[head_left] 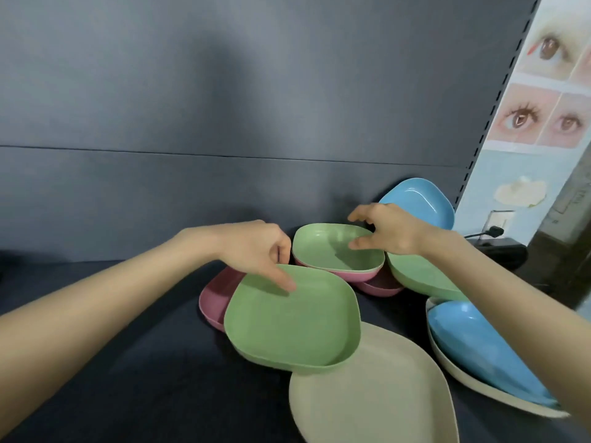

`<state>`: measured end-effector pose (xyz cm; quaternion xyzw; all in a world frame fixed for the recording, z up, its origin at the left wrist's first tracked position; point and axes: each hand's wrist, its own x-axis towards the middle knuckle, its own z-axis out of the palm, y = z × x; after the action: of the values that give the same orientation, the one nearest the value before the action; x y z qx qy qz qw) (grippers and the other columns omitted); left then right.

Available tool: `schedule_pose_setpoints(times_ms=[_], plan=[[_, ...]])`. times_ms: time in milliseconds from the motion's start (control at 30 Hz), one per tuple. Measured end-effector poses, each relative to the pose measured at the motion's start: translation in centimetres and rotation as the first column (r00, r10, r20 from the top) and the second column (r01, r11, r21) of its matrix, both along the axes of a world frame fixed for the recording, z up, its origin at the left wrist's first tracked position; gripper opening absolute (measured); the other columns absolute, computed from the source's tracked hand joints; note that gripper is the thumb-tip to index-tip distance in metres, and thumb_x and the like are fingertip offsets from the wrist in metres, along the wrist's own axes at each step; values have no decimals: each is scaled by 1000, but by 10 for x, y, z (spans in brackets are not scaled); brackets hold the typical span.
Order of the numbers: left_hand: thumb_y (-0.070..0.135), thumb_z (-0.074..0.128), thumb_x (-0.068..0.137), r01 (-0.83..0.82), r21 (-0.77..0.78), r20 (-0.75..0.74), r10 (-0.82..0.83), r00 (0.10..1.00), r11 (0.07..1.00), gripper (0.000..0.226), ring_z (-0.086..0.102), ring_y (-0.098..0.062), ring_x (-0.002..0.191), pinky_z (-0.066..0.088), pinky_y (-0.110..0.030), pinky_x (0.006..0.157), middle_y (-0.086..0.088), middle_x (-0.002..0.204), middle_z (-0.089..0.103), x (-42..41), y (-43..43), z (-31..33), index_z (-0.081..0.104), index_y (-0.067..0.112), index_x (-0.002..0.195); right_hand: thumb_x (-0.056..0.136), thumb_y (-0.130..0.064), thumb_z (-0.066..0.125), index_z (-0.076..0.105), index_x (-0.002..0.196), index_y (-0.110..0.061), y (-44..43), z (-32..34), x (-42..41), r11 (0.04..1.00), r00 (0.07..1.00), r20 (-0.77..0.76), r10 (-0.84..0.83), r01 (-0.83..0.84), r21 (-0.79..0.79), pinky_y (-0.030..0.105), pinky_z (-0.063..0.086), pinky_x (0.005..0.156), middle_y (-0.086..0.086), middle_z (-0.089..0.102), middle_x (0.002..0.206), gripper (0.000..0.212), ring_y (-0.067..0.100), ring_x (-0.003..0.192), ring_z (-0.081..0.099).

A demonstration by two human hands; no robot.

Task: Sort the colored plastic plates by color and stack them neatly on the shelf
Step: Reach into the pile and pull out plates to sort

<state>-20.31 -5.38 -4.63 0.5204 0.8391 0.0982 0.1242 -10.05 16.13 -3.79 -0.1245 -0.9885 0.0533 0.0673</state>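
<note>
Coloured plastic plates lie jumbled on a dark shelf. My left hand pinches the far rim of a large green plate, thumb inside it, fingers curled behind. That plate overlaps a pink plate and a beige plate. My right hand grips the right rim of a smaller green plate, which sits on another pink plate. A third green plate lies under my right wrist. One blue plate leans at the back; another blue plate rests in a beige plate.
The dark grey back panel rises behind the plates. A slotted upright and a poster with eye pictures stand on the right. A black device with a cable sits at the back right. Another pink plate peeks out mid-pile.
</note>
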Motion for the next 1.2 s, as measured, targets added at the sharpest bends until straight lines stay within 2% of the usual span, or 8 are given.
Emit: schedule_pose_setpoints(times_ms=[133,233,433,500,633,833,1033,1200], plan=[[46,79,67,-26,-29,54,28,998,999,38,58,-6,58,42,-18,54,4,73,71,-4,11,-3,63,16,82,79,-38,72,47,132,-11,16,-3,-20,999,998,52,42,-42,-9,29,40,93,10,56,128,64,26,117,51],[37,81,69,-35,-56,70,39,997,998,30,53,-4,52,39,-15,49,6,64,66,-9,15,-3,62,15,76,76,-41,74,48,131,-12,25,-8,-30,998,994,91,61,-60,-16,30,42,94,10,57,123,68,25,113,50],[27,77,76,-60,-60,256,74,964,996,23,50,-8,51,38,-17,51,4,58,62,-18,18,-10,65,9,69,73,-43,76,47,130,-16,38,-15,-48,994,984,139,111,-107,-34,31,43,90,10,55,117,69,18,100,38],[27,77,76,-60,-68,287,77,955,996,25,48,-10,51,36,-19,51,4,57,60,-20,19,-11,63,7,68,73,-41,76,49,126,-17,41,-17,-53,992,982,141,125,-119,-52,31,43,84,7,54,110,64,19,101,41],[27,75,78,-79,-100,327,108,939,992,28,52,-11,54,39,-17,53,-2,63,64,-21,21,-8,62,4,71,72,-30,79,56,111,-17,47,-18,-61,987,989,51,135,-130,-92,25,39,72,8,59,102,47,24,93,52],[27,74,79,-90,-108,363,123,924,990,28,51,-16,59,39,-21,56,-8,67,62,-23,21,-8,59,7,68,74,-15,77,63,90,-13,54,-15,-61,977,980,-157,123,-147,-154,25,42,71,6,65,88,21,22,85,55],[26,73,81,-119,-65,352,135,926,991,28,46,-17,57,35,-25,56,-4,63,56,-23,19,-3,56,16,60,72,-14,79,64,84,-10,52,-7,-57,967,960,-266,86,-145,-209,24,39,64,4,61,77,19,18,71,50],[19,70,83,-136,-21,365,134,921,990,25,51,-16,59,39,-24,58,-5,65,61,-18,11,3,57,14,63,72,-16,79,65,82,-12,49,-6,-51,981,959,-274,66,-113,-158,31,47,72,1,59,71,18,22,73,54]])
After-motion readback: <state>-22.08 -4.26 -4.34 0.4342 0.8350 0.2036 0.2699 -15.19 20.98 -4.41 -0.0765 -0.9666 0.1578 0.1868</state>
